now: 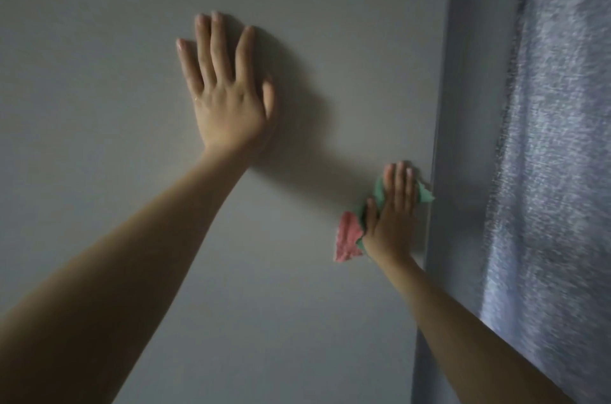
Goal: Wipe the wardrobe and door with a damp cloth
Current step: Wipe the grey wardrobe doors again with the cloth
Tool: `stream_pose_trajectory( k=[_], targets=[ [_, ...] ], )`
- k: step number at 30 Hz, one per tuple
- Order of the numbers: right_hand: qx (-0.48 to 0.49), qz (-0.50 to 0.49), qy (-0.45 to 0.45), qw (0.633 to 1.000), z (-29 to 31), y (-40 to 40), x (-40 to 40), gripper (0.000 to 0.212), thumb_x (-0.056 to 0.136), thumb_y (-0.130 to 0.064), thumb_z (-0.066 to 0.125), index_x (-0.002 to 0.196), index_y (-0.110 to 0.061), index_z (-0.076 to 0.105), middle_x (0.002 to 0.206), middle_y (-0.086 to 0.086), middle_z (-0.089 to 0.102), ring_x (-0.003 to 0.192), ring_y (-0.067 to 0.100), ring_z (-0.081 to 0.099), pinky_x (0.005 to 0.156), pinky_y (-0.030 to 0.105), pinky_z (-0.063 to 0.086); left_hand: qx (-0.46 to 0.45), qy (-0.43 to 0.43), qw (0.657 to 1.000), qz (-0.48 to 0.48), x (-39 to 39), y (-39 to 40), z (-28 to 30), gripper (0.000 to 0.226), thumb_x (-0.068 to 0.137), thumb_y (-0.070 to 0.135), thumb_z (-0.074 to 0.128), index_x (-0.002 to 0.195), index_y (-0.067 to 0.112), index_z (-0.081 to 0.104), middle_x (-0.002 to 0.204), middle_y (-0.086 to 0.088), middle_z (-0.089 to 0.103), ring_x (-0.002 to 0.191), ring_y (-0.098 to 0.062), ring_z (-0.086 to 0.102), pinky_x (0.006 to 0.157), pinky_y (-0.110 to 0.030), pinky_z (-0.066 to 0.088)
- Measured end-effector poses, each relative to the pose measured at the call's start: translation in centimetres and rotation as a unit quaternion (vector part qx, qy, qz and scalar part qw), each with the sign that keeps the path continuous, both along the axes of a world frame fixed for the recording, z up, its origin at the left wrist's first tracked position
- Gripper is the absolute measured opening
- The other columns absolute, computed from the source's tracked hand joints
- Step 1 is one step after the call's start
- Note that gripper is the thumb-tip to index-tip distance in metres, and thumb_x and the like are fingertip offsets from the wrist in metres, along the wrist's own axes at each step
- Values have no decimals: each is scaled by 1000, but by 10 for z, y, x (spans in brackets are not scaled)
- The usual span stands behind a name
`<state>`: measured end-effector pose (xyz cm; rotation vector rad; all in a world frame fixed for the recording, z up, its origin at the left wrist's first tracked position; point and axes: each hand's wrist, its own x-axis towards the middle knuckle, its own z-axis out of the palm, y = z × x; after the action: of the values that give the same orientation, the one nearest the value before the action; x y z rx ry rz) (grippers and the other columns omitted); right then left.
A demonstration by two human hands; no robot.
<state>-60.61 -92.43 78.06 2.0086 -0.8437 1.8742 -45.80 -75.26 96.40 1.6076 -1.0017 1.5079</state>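
Note:
A plain grey panel [99, 23], wardrobe side or door, fills most of the head view. My left hand [228, 96] lies flat against it with fingers straight and spread, holding nothing. Lower right, my right hand [393, 215] presses a green and pink cloth [347, 238] against the panel, close to its right edge [433, 172]. The fingers lie straight over the cloth, and most of the cloth is hidden under the palm.
Right of the panel runs a narrow grey-blue side face [469, 106]. Beyond it hangs a pale blue-grey textured curtain or fabric [562, 139], lit from behind. The room is dim and the picture is slightly blurred.

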Motion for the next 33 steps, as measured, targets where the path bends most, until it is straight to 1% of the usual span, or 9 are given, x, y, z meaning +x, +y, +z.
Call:
stream_pose_trajectory(
  k=[5,9,11,14,17,20,23,26,33],
  targets=[
    [107,-18,-138,985,18,11,16,59,99,-32,29,143,8,31,150,26,29,139,42,23,116,40,8,-2,2,1000,-4,0,0,-1,59,89,34,40,144,11,38,154,-21,23,144,-38,15,117,-52,3],
    [63,-10,-142,988,50,21,24,66,100,-43,26,143,6,34,150,24,31,140,37,24,117,39,10,-4,-2,1000,-6,-3,1,-1,60,89,35,36,145,11,36,154,-21,21,145,-38,14,117,-52,2],
    [74,-23,-157,985,40,13,21,69,100,-47,24,143,6,35,150,24,32,140,36,26,117,39,12,-5,-4,1000,0,-2,1,0,61,90,36,36,145,11,36,154,-21,21,145,-38,14,117,-52,2],
    [147,-30,-203,967,-3,6,16,73,100,-50,20,142,8,35,148,26,34,136,42,33,113,41,18,-1,-1,1000,10,-2,0,1,61,90,37,35,145,11,35,154,-22,20,144,-39,13,117,-52,2],
    [194,-33,-202,960,-36,6,13,78,100,-52,15,140,12,34,144,31,36,132,48,36,111,42,16,11,8,1000,11,-3,2,0,63,88,36,35,146,12,34,155,-22,18,145,-39,12,117,-53,1],
    [192,-51,-224,954,-22,9,17,79,100,-52,17,138,14,35,143,34,36,130,53,36,109,42,15,16,11,1000,13,-3,3,0,63,89,37,35,147,12,33,155,-22,17,145,-39,11,117,-54,2],
    [140,-13,-183,973,10,27,28,65,99,-39,28,143,8,31,150,27,28,140,42,23,115,38,9,13,8,1000,12,-3,3,-1,62,89,37,35,146,12,33,155,-22,18,145,-39,11,117,-54,3],
    [86,-11,-164,983,19,26,31,62,100,-37,28,143,7,33,150,25,31,140,38,23,117,39,9,10,0,1000,9,-4,0,0,62,89,36,36,146,12,35,154,-23,20,144,-40,13,117,-54,4],
    [138,11,-134,981,-64,49,42,64,102,-40,22,142,10,32,150,27,28,140,40,21,118,44,10,23,-8,1000,9,-2,6,-2,63,87,35,37,145,11,37,153,-23,23,143,-40,17,117,-53,5]
  ],
)
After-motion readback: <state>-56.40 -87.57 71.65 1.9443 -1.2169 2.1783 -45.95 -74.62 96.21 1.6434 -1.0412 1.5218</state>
